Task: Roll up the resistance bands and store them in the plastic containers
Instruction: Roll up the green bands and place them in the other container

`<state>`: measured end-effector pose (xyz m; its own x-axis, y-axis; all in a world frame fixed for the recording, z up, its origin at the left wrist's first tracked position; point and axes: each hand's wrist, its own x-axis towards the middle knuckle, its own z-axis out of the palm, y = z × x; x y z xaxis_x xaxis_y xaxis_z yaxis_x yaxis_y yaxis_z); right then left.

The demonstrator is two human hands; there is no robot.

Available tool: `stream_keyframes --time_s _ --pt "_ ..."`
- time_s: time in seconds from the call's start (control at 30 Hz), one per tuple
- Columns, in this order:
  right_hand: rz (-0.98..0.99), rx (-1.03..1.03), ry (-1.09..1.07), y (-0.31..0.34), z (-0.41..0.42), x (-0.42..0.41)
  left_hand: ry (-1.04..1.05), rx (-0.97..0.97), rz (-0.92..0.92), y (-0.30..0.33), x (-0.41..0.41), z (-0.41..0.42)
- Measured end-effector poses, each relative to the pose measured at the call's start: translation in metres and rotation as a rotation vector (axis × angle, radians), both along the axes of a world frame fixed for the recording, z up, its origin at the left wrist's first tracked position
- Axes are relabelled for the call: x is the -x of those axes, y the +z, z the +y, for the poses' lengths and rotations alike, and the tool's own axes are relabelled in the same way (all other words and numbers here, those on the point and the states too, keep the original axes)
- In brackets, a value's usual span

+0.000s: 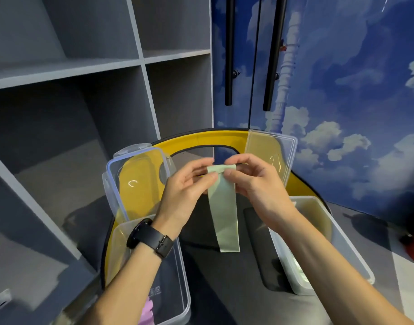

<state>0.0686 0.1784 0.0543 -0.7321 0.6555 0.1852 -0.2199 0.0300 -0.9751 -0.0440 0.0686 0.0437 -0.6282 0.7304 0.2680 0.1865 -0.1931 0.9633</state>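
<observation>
- Both forearms reach in from the near edge, the left one wearing a black watch (147, 238); the left hand (187, 188) and the right hand (255, 184) each pinch the top end of a pale green resistance band (224, 212) between thumb and fingertips.
- Only that top edge is folded over; the rest of the band hangs straight down, well above the dark mat (224, 289).
- Flanking it are two clear plastic containers, the left container (177, 266) holding something pink at its near end, the right container (342, 238) beside the right wrist, each with its lid (140, 179) propped behind.
- Risk, as I judge it: the slick strip may spring open or roll crooked if either pinch loosens, since the free tail has no support.
</observation>
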Motion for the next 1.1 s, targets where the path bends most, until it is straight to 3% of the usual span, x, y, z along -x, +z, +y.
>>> stream_keyframes --time_s 0.17,0.43,0.67,1.1 --pt "-0.019 -0.049 -0.03 -0.014 -0.004 -0.003 0.078 -0.015 -0.05 -0.018 -0.008 -0.005" --pt "-0.013 -0.111 0.003 -0.018 -0.005 -0.005 0.108 -0.014 0.16 -0.018 -0.007 -0.004" --pt "-0.013 0.051 0.08 -0.015 -0.003 -0.007 0.131 -0.037 0.184 -0.019 -0.006 0.001" --pt "0.023 -0.003 0.023 -0.017 0.003 -0.008 -0.038 -0.054 0.016 -0.014 -0.008 -0.002"
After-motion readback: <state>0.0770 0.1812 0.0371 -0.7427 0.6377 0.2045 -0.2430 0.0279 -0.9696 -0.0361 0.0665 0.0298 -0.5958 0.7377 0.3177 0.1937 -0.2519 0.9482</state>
